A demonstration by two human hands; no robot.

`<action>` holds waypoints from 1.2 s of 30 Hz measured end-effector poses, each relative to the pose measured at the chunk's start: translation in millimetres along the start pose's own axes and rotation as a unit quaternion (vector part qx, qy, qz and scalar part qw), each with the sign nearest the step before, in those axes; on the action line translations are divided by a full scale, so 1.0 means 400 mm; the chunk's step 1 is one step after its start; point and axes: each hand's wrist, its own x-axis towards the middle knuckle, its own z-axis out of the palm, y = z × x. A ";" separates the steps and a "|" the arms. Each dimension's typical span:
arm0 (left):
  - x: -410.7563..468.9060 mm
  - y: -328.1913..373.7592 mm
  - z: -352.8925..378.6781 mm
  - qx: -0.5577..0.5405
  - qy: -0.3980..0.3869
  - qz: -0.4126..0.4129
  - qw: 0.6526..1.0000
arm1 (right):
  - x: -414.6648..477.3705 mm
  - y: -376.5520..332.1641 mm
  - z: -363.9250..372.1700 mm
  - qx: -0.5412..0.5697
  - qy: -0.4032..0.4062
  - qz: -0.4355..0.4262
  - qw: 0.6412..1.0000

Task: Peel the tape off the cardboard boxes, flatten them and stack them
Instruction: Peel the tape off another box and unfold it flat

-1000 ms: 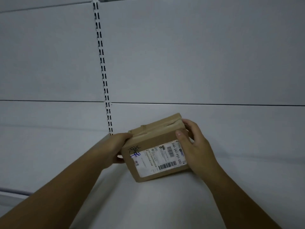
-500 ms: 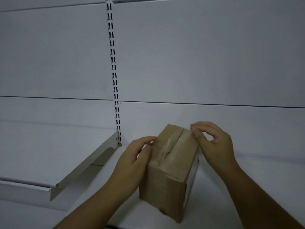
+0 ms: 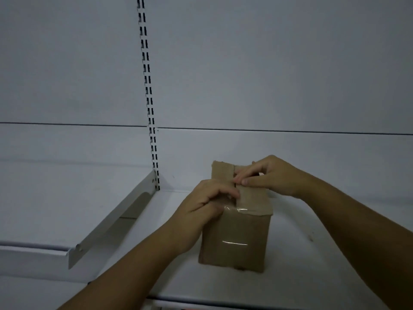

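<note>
box (image 3: 234, 238) now flipped upright on the shelf (image 3: 312, 253) | left hand (image 3: 205, 204) pinching tape (image 3: 232, 209), right hand (image 3: 268, 177) pinching top seam | peel just starting, tbh

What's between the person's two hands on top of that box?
In the head view, the dark seam between the cardboard box's top flaps lies between the left hand and right hand.

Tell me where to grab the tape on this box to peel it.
Pinch the tape at its wrinkled edge on the near top corner, by the left hand. Come from above and pull toward you, down the front of the box, since the strip continues there.
</note>
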 end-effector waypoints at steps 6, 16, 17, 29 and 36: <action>-0.028 -0.002 0.029 -0.111 -0.004 -0.006 0.994 | -0.035 -0.025 0.012 -0.253 0.167 -0.058 0.951; -0.020 0.013 0.010 -0.055 -0.055 -0.014 0.997 | -0.230 -0.007 0.124 -0.444 0.142 -0.364 0.807; -0.022 0.012 0.011 -0.055 -0.052 -0.015 0.997 | -0.226 0.006 0.139 -0.454 0.136 -0.363 0.802; -0.026 -0.010 0.018 -0.102 -0.051 -0.037 0.993 | -0.204 -0.017 0.177 -0.308 0.253 -0.342 0.851; -0.043 -0.006 0.044 -0.107 -0.011 -0.026 0.994 | -0.108 -0.154 0.080 0.057 0.292 -0.158 0.941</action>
